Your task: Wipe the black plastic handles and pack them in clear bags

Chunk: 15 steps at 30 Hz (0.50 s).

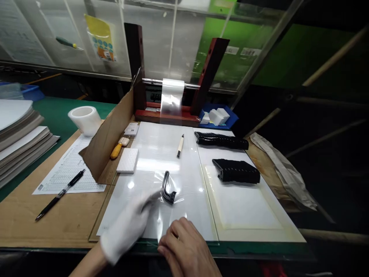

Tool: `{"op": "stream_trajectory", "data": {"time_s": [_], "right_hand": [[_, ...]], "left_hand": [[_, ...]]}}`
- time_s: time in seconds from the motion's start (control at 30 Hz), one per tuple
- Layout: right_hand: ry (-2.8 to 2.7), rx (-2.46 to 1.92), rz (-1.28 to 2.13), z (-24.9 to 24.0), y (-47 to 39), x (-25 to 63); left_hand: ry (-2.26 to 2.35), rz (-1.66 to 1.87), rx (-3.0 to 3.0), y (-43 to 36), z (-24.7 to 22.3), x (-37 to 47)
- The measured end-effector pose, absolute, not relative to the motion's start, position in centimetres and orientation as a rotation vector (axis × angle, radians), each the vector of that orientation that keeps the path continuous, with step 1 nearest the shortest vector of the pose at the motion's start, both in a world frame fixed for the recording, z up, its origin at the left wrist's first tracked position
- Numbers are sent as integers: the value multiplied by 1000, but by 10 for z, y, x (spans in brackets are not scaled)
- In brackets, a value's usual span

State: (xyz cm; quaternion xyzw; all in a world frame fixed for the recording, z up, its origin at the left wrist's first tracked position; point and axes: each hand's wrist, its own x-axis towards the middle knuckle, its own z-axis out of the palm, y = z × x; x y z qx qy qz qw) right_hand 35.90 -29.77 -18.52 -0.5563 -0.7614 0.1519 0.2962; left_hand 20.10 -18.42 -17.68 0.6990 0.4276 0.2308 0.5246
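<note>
My left hand [128, 225], in a white glove, reaches over the glass-topped work surface [184, 181]. Its fingertips are by the left side of a small black hooked part [166, 188], which lies on clear film; whether they touch it is unclear. My bare right hand [187, 244] rests at the front edge with its fingers curled and pressed together; what they hold, if anything, is hidden. Two black ribbed parts lie to the right, one farther [221, 141] and one nearer [236, 171]. A small knife [180, 146] lies beyond the hooked part.
A roll of clear film [172, 96] hangs on a red stand at the back, beside a blue bin [233, 120] of white blocks. Left are a cardboard divider [111, 134], white pad [127, 160], yellow-handled tool [116, 151], pen [60, 195], printed sheet [69, 169] and white roll [85, 120].
</note>
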Motion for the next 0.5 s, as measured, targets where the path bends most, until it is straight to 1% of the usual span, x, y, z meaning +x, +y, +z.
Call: {"op": "stream_trajectory", "data": {"time_s": [0.1,0.2,0.23,0.3,0.5], "right_hand": [[-1890,-1427,666,-149,-284,374],[-1637,-1523,1097,-128,-264,397],[-1546,-1573,1170,-127,-256,404],[-1425,-1656,1150,-135,-237,416],[-1340,-1856,695,-191,-194,423]], "left_hand": [[767,438,1791,-199,-177,180],[921,463,1874,-196,-175,186],[1011,493,1896,-191,-175,192],[1182,540,1938,-176,-177,208],[1554,585,2257,-123,-193,250]]}}
